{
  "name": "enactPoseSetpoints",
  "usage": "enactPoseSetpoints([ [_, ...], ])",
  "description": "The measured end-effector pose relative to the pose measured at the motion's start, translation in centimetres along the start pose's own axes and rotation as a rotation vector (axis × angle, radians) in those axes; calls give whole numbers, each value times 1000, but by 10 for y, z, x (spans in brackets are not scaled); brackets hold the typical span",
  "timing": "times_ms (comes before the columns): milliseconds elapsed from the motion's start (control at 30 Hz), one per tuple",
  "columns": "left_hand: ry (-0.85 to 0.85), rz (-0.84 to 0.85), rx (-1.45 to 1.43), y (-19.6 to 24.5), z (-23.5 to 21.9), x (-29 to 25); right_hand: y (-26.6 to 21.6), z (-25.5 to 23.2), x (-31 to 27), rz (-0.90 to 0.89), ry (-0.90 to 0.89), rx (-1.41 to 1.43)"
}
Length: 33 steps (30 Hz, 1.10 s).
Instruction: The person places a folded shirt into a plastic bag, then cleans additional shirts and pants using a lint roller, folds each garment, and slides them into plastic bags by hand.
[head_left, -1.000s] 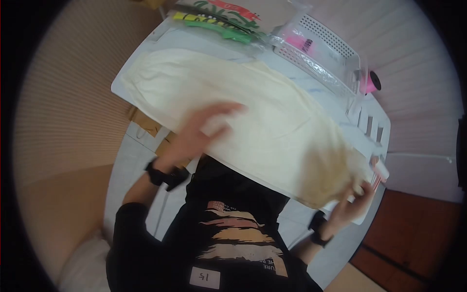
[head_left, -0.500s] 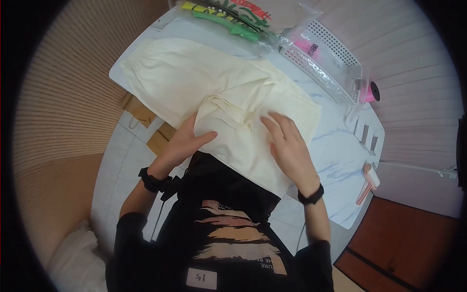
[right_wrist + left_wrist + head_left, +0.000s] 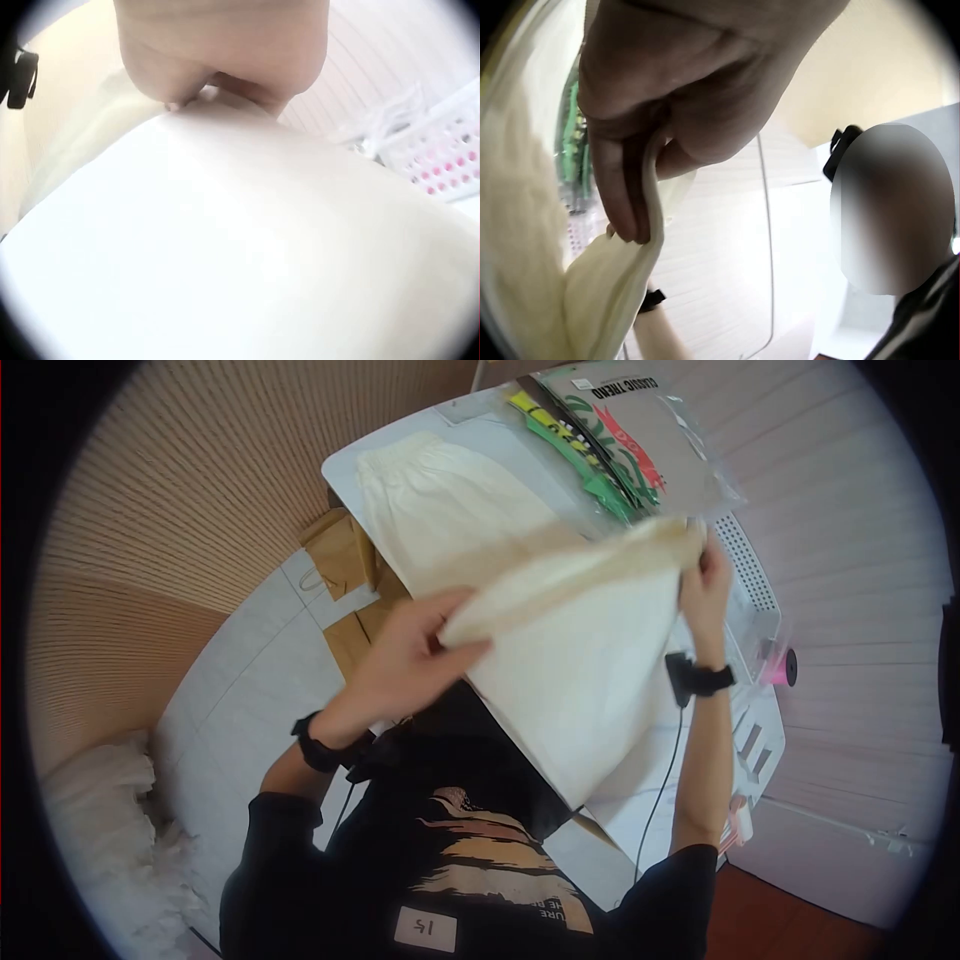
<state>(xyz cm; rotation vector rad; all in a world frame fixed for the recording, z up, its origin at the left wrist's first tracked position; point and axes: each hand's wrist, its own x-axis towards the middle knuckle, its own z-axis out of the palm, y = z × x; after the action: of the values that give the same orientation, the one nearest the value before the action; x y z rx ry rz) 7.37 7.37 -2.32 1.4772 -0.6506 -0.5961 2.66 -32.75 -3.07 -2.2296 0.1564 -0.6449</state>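
Observation:
A cream cloth garment (image 3: 570, 670) with a gathered end lies over the table, its nearer part lifted between both hands. The left hand (image 3: 405, 660) pinches a raised edge near the middle; in the left wrist view the fingers of that hand (image 3: 682, 82) close on the cloth fold (image 3: 651, 202). At the right, the right hand (image 3: 706, 590) holds the far raised corner. From the right wrist view, the right hand (image 3: 225, 52) grips the top of the cloth (image 3: 247, 225), which hangs below it; the fingertips are partly hidden.
Plastic-wrapped packages (image 3: 600, 450) lie at the table's back, beside a white perforated basket (image 3: 750, 565). A pink spool (image 3: 780, 665) is at the right edge, with a pink and white tool (image 3: 738, 822) nearer. Brown paper bags (image 3: 340, 555) stand left, below the table.
The garment's nearer part has gone from lying folded on the table to being raised. The right hand has moved up and away to the right with its corner; the left now pinches cloth.

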Motion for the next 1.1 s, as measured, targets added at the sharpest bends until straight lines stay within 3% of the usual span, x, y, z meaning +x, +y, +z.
enactPoseSetpoints([
  [67, 103, 16, -108, 22, -20, 8, -54, 14, 49, 38, -30, 159],
  [133, 265, 33, -220, 25, -50, 25, -81, 40, 97, -123, -34, 99],
  [233, 490, 23, -179, 13, -96, 65, -82, 95, 141, -269, 19, -141],
  [267, 462, -15, -49, -3, -119, 81, -72, 114, 144, -323, 27, -347],
  [300, 437, -59, 77, -28, -143, 94, -65, 126, 142, -373, 27, -552],
  [333, 441, -74, 77, -58, -157, 101, -61, 128, 133, -367, 14, -545],
  [400, 584, -37, 424, -109, -179, 105, -54, 119, 103, -374, -240, -578],
  [433, 576, -44, 420, -115, -181, 98, -51, 106, 81, -314, -309, -520],
  [500, 806, 276, 465, -132, -167, 68, -44, 65, 27, -85, -446, -503],
  [533, 697, 156, 423, -136, -161, 44, -42, 40, 1, 80, -513, -540],
  [567, 590, 43, 380, -137, -150, 20, -28, 15, -27, 139, -469, -552],
  [633, 185, -325, 146, -152, -116, -20, 12, -12, -65, 214, -414, -575],
  [700, -190, -562, -156, -142, -60, -37, 39, -21, -100, 257, -179, -629],
  [767, -387, -535, -372, -138, -8, -42, 45, -12, -110, 313, -124, -573],
  [833, -501, -542, -409, -138, 29, -41, 57, -1, -112, 348, -65, -508],
  [933, -562, -617, -366, -130, 60, -35, 74, 8, -111, 301, 23, -655],
  [967, -560, -611, -347, -125, 68, -34, 76, 8, -112, 297, 15, -622],
  [1033, -456, -755, -344, -117, 81, -33, 74, 6, -112, 290, 22, -573],
  [1100, -386, -782, -382, -126, 92, -39, 73, -5, -116, 409, -43, -348],
])
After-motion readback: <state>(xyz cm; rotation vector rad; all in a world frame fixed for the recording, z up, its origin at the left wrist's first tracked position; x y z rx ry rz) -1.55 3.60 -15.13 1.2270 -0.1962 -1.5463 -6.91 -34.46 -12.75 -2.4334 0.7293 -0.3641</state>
